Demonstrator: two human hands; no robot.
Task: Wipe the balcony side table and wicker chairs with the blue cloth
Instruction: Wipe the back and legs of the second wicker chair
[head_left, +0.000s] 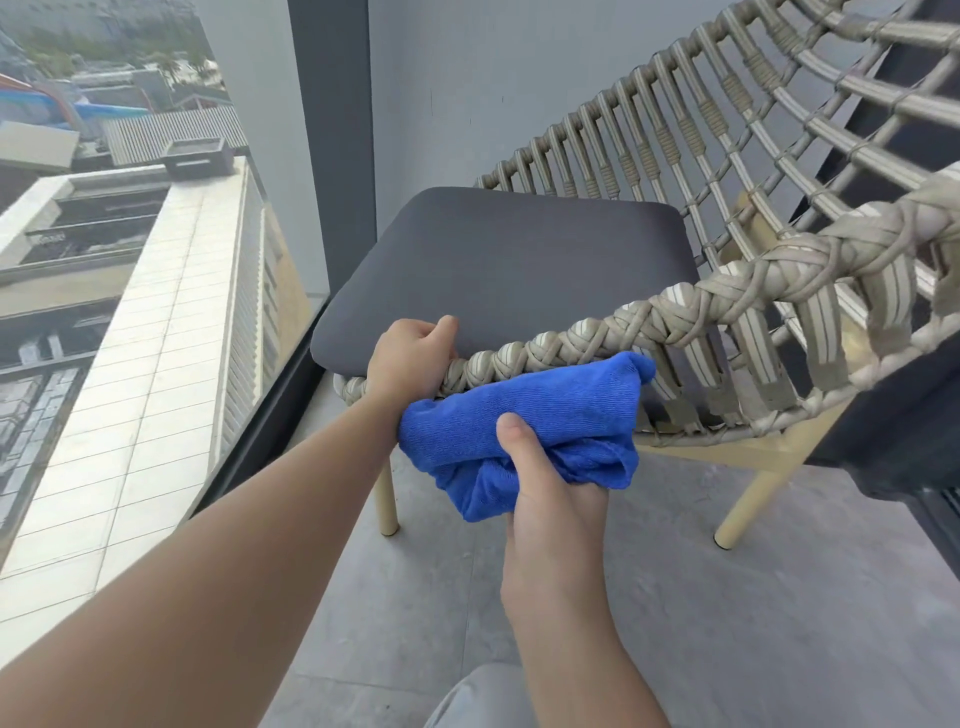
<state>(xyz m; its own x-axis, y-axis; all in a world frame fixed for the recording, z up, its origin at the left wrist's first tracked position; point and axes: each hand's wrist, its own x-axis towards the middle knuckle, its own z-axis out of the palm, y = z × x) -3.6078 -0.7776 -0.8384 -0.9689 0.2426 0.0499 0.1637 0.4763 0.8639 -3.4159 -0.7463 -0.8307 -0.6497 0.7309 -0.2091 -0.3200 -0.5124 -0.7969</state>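
Observation:
A wicker chair (727, 291) with a woven beige frame and a dark grey seat cushion (509, 270) stands in front of me. My left hand (410, 358) grips the braided near rim of the chair at its left end. My right hand (545, 483) holds a bunched blue cloth (530, 421) against the outer side of that rim, just below the braid, thumb on top of the fabric. The side table is not in view.
A glass balustrade (171, 312) runs along the left, with buildings far below. A grey wall (467, 104) stands behind the chair. The floor (675, 597) is grey tile. The chair's pale legs (387, 499) rest on it. A dark panel (883, 415) lies to the right.

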